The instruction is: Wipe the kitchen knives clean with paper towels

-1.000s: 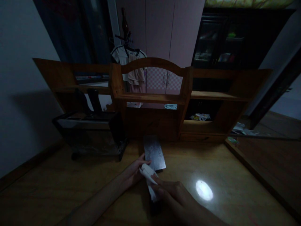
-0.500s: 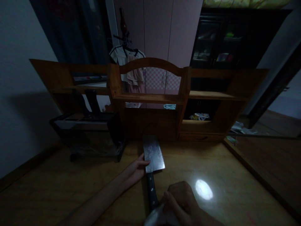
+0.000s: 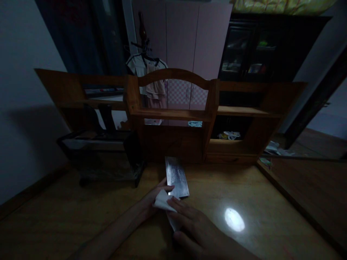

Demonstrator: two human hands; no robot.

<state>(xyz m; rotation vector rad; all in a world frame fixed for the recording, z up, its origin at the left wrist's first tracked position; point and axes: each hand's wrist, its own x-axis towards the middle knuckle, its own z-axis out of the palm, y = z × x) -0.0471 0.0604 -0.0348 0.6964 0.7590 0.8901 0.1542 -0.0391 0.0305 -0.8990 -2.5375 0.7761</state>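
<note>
A cleaver (image 3: 177,177) with a broad steel blade points away from me above the wooden table. My left hand (image 3: 159,193) grips the blade along its left side, thumb on the upper face. Over the handle lies a white cloth or tissue (image 3: 164,200), pressed down by my right hand (image 3: 189,220) near where handle and blade meet. The cloth and fingers hide nearly all of the black handle. At the left stands a black knife block (image 3: 100,155) with two dark handles (image 3: 107,119) sticking up from it.
A wooden shelf unit (image 3: 173,115) runs along the table's back. Small packets (image 3: 230,135) sit in its right compartment. A bright light reflection shows on the tabletop (image 3: 260,202) at the right. Clothes (image 3: 154,79) hang behind the shelf.
My right hand has moved forward and up from the handle's near end, spreading the white cloth over the handle toward the blade. My left hand keeps its grip on the blade.
</note>
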